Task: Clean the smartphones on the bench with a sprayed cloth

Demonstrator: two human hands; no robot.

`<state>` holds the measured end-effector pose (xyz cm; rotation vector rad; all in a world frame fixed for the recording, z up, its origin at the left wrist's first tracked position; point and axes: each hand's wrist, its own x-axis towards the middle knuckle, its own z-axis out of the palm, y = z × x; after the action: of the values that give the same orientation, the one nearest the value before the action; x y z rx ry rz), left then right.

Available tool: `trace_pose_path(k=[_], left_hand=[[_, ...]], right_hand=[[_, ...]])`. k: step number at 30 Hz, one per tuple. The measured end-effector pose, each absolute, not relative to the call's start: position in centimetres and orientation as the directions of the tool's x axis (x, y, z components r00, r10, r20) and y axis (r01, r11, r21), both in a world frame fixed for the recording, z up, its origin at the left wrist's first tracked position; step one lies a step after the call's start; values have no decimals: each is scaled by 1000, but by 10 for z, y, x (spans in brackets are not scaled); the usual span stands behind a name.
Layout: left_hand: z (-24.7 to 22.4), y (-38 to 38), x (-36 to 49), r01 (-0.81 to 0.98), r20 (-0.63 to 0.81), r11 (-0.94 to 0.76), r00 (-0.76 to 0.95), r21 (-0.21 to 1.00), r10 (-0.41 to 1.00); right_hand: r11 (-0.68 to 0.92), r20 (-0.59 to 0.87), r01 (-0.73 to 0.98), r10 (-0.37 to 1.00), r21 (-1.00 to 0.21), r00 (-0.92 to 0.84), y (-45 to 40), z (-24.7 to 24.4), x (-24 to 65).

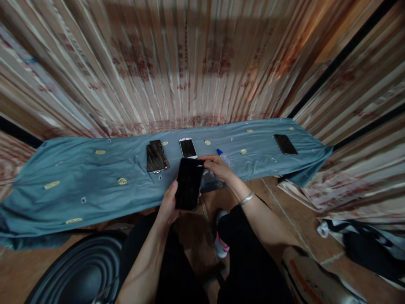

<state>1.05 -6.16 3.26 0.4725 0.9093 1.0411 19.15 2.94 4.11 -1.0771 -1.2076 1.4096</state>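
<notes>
A black smartphone (189,184) is held upright in front of me, its dark screen towards me. My left hand (171,200) grips its lower left side, thumb along the edge. At the upper right corner, my right hand (217,166) has its fingers closed, with some pale, crumpled material below them that I cannot make out clearly. Just beyond the held phone lies a white smartphone (188,148). Left of that, dark phones (155,156) lie overlapping in a pile. A clear bottle with a blue cap (219,151) lies behind my right hand.
A teal patterned cloth (104,173) covers the long narrow table. Another dark phone (285,144) lies at its right end. Pleated curtains (190,71) hang behind and at the sides. A black ribbed round object (85,270) stands at lower left; a dark bag (370,249) lies at right.
</notes>
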Motion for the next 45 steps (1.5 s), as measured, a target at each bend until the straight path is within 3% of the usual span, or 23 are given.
trace_pose_path(k=[5,9,13,17,21,30,36,38,41,45], left_hand=[[33,-63,10,-535,-432,477,217,697,875],[33,-66,11,-505,-433,488,232,711,871],[33,-68,10,-489,-408,465,224,738,885],[31,-68,10,-501,-348,401,201,767,916],[28,-68,14,-547,-345,385,179,744,921],[31,-71,20,-592,-493,576,318,564,810],[35,-71,20,-624,-533,570,274,535,801],[34,-69,17,-634,-553,573,261,520,791],[31,-66,14,-654,-584,578,247,489,773],[29,-62,14,-667,-610,576,223,474,760]], right_hand=[[-143,-91,-260,975,-955,-203,26,47,191],[-240,-172,-280,954,-930,-247,27,47,192],[-213,-145,-250,953,-945,-265,29,41,191],[-30,2,-173,983,-985,-182,32,32,190],[255,246,80,963,-964,-115,36,25,192],[532,516,460,839,-711,-172,24,31,192],[592,564,599,782,-539,-265,21,35,187],[593,558,584,785,-554,-269,23,31,184],[547,507,469,833,-693,-222,31,22,181],[344,321,118,930,-932,-177,45,12,181]])
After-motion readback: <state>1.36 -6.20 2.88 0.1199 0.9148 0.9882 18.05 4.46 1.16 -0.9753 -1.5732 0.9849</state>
